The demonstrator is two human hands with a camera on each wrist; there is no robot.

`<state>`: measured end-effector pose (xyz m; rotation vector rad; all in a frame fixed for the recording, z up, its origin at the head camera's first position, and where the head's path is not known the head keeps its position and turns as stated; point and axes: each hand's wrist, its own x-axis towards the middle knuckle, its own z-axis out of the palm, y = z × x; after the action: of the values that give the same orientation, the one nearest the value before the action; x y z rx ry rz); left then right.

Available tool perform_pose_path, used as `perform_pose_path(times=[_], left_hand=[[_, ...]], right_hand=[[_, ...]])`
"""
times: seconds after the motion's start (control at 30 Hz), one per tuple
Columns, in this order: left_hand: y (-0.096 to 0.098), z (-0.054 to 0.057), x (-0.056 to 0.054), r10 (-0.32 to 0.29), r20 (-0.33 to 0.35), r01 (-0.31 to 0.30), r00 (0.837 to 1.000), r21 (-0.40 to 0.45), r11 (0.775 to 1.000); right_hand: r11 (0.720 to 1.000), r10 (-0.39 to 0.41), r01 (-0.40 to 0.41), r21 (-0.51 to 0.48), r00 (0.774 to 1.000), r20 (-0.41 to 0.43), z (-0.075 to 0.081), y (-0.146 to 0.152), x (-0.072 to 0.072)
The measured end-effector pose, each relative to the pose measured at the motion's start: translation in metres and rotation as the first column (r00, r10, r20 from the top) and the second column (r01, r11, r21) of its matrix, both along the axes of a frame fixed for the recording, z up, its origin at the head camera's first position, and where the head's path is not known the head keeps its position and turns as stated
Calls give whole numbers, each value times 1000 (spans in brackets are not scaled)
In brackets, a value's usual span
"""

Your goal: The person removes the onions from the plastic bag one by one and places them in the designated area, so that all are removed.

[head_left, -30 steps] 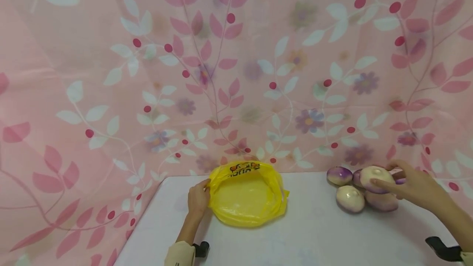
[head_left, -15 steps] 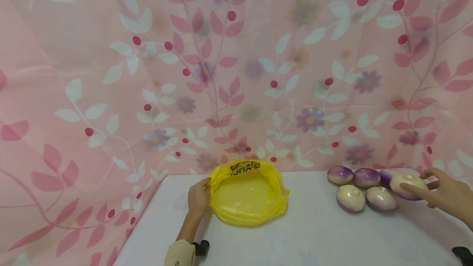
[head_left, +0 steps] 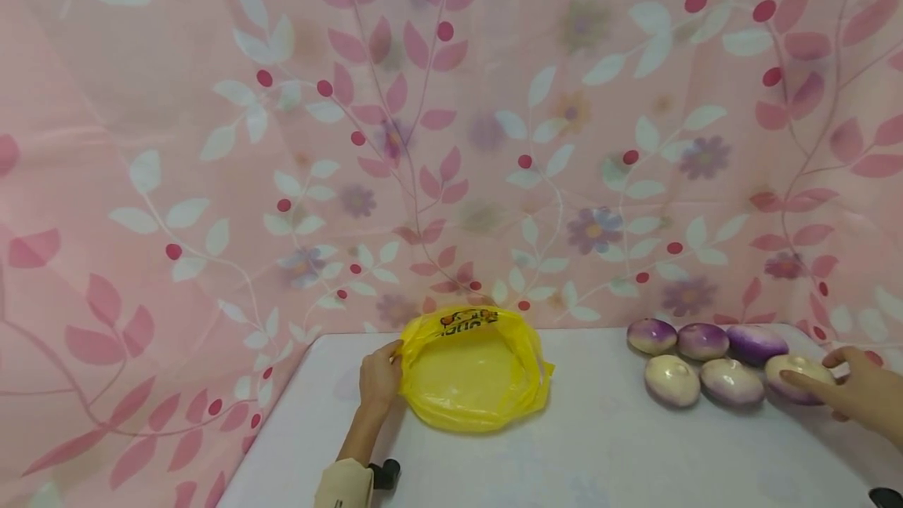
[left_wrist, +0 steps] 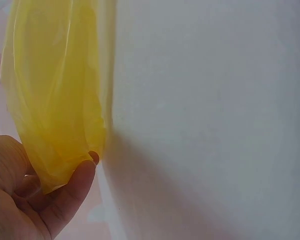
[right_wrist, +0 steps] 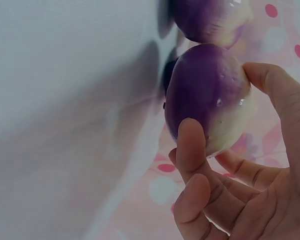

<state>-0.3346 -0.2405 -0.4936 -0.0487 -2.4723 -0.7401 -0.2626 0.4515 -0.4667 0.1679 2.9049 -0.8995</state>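
My left hand (head_left: 379, 376) pinches the left edge of a yellow plastic bag (head_left: 466, 414), which lies on the table with its mouth spread open. The left wrist view shows thumb and fingers on a corner of the bag (left_wrist: 60, 100). At the right, my right hand (head_left: 864, 394) grips a purple-and-white turnip (head_left: 797, 375) at the end of the front row. In the right wrist view, thumb and fingers stand on opposite sides of that turnip (right_wrist: 205, 95), right beside another turnip (right_wrist: 210, 20). Two more turnips, one of them pale (head_left: 672, 381), make up the front row.
Behind the front row lie three purple turnips, the longest (head_left: 757, 344) at the right. A white cloth covers the table (head_left: 592, 445). A pink floral curtain (head_left: 480, 139) hangs along the table's back edge.
My right hand has carried the turnip rightward and down, from above the others to the right end of the front row. The left hand and the bag have stayed put.
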Motion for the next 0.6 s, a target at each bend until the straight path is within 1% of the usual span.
perform_pose_path(times=[0.07,0.13,0.3,0.6], left_hand=[[0,0,0,2,5,-2,1000,0,1000],[0,-1,0,3,12,-3,1000,0,1000],[-1,-2,0,7,7,-7,1000,2,1000],[-3,-2,0,7,-2,-7,1000,-3,1000]], right_hand=[[1000,16,-16,0,999,34,-4,0,-1],[1000,25,-26,9,999,39,-8,1,-1],[999,39,-39,22,999,34,-18,-1,-1],[999,32,-32,19,999,4,-23,-2,-3]])
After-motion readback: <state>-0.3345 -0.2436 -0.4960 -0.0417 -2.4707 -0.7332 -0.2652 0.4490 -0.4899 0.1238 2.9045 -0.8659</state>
